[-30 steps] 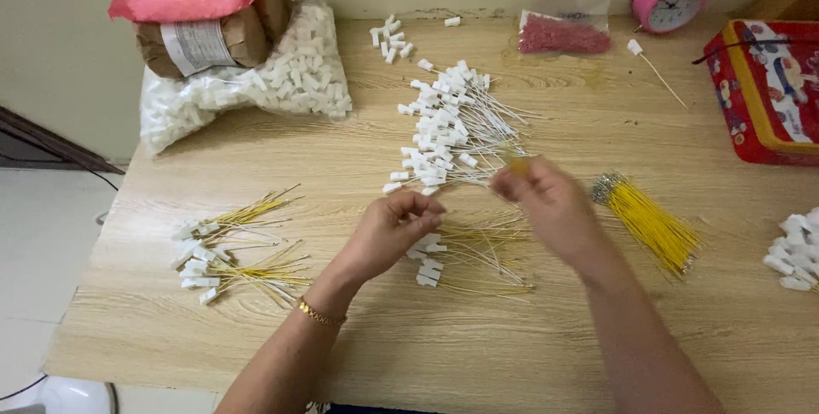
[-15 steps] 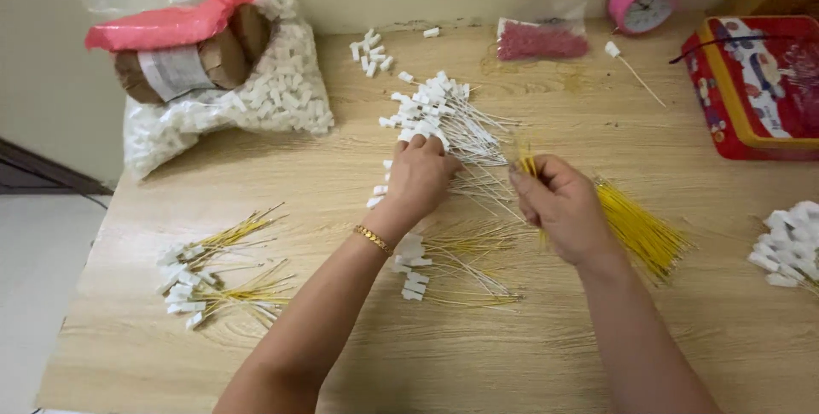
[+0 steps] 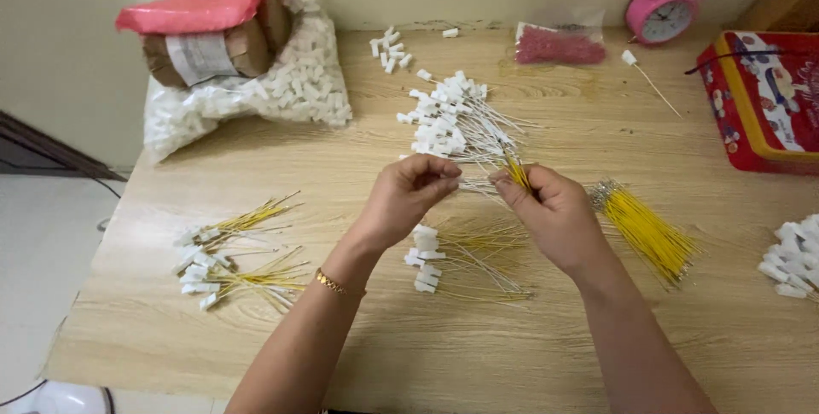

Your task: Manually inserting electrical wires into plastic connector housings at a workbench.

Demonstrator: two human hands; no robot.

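Observation:
My left hand [image 3: 408, 196] pinches a small white connector at its fingertips, above the middle of the wooden table [image 3: 444, 354]. My right hand [image 3: 550, 213] grips a few yellow wires [image 3: 517, 173], their ends pointing toward the left hand's connector. Just behind both hands lies a pile of white connectors with thin wires [image 3: 452, 119]. Beneath the hands rests a small group of finished wired connectors [image 3: 452, 260].
Bundled yellow wires with connectors [image 3: 226, 252] lie at the left. A loose yellow wire bundle [image 3: 648, 235] lies right of my hand. A bag of white connectors [image 3: 256, 90], a pink bag [image 3: 559, 45], a pink alarm clock [image 3: 665, 8], a red tin [image 3: 759, 102] and more white connectors [image 3: 793, 256] ring the table.
My left hand went to the connector pile, then came back toward me with a connector. My right hand kept its yellow wires and now meets the left hand.

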